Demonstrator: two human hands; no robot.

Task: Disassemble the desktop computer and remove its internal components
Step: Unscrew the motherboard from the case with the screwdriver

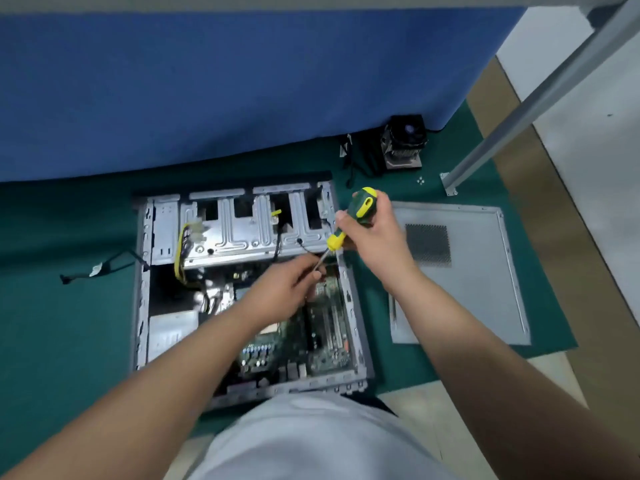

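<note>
Computer case (349,306) open; right hand (372,233) grips screwdriver (349,223), left hand (284,289) steadies shaft.

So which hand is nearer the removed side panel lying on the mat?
Right. The right hand, gripping the screwdriver, is at the case's right edge, just left of the side panel. The left hand is farther left, over the motherboard.

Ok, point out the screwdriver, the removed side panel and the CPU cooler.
screwdriver (362,206): head view, on its green-and-yellow handle.
side panel (478,299): head view, bare grey sheet below the vent.
CPU cooler (405,140): head view, on its fan housing.
</note>
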